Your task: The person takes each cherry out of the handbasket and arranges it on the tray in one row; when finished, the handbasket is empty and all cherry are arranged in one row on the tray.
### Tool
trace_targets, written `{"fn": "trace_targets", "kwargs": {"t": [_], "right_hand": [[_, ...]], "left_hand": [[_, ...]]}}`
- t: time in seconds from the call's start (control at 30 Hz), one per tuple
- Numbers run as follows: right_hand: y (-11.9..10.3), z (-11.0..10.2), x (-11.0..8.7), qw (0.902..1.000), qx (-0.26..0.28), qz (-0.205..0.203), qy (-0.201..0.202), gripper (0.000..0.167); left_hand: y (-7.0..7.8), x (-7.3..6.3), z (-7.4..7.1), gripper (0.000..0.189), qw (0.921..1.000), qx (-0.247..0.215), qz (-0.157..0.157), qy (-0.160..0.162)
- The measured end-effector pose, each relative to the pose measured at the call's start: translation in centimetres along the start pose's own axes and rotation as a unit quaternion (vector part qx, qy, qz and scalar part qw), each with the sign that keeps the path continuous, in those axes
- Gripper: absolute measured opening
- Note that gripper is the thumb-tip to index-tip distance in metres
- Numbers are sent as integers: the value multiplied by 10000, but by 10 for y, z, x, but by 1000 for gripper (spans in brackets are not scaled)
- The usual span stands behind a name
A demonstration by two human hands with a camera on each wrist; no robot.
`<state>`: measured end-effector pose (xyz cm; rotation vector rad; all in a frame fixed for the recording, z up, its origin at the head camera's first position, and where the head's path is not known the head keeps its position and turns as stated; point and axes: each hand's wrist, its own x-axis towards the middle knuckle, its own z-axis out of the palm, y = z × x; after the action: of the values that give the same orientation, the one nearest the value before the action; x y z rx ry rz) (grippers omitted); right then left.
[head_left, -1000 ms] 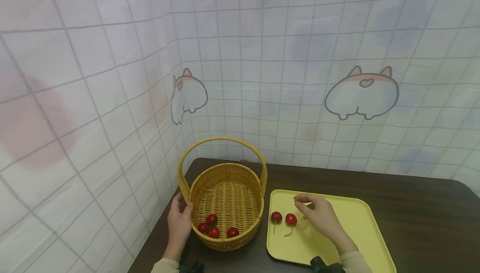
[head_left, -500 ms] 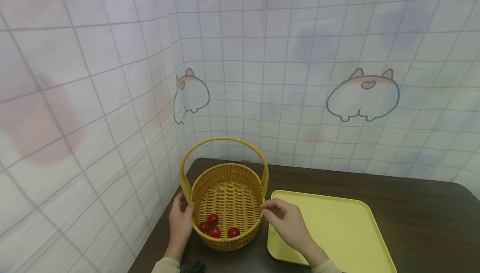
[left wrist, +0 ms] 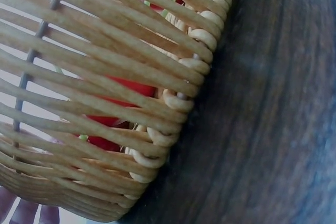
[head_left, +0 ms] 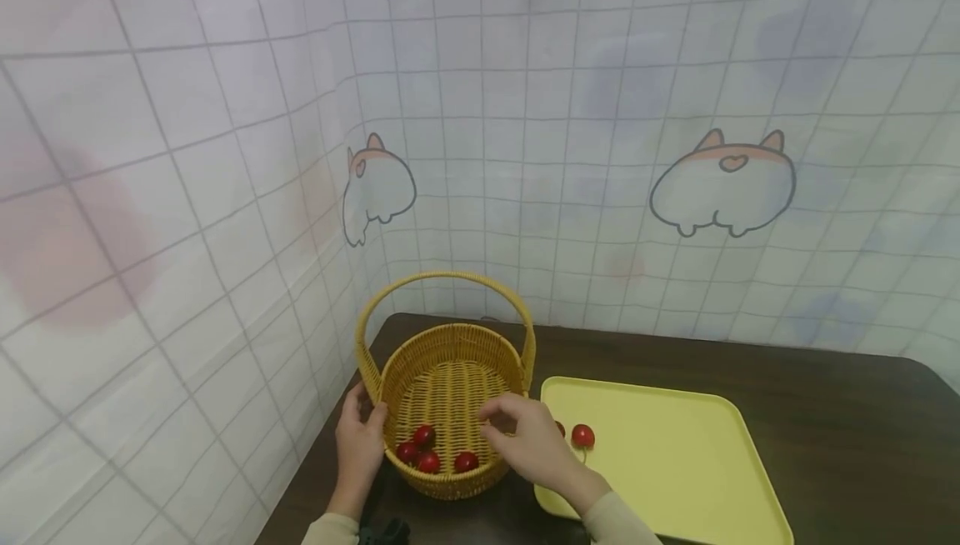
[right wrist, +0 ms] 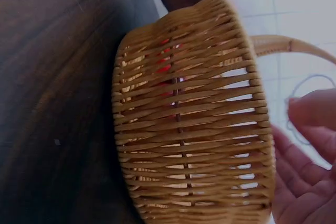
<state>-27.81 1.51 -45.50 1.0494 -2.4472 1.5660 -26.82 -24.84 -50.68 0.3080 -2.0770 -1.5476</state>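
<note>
My left hand [head_left: 360, 437] grips the left side of the yellow wicker basket [head_left: 457, 491], thumb at the rim and fingers outside. Several red cherries [head_left: 424, 436] lie in the near part of the basket, and red patches show through its weave in both wrist views. Above the basket's right part is my right hand [head_left: 528, 441], its thumb and fingers bent and apart, with nothing seen between them. In the right wrist view that hand [right wrist: 310, 166] appears beyond the rim. Another cherry [head_left: 582, 436] with a stem sits on the yellow tray [head_left: 675, 462]; one beside it is mostly behind my right hand.
The dark wooden table [head_left: 847, 420] carries both basket and tray, which stand close together. The basket's tall arched handle [head_left: 450, 275] rises over its opening. A white gridded curtain [head_left: 570, 195] with cartoon drawings hangs behind the table and on the left.
My right hand has moved left from over the tray, past the basket's right rim, to over the basket. My left hand keeps its grip on the basket; the cherries stay where they were.
</note>
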Motion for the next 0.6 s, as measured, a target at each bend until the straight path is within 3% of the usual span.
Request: {"fn": "trace_targets", "kwargs": {"t": [0.13,0.33,0.6], "right_hand": [[1,4,13,9967,-624,96,-507,20],[-1,12,30,9857,-1120,308,-1225,24],[1,28,38,9517,-2343,566,-1902,25]], "left_hand": [[0,1,1,46,10000,-47,9,-58],[-2,1,-1,46,9999,-93,34,-54],[-2,2,-1,46,9999,-100,27,-83]]}}
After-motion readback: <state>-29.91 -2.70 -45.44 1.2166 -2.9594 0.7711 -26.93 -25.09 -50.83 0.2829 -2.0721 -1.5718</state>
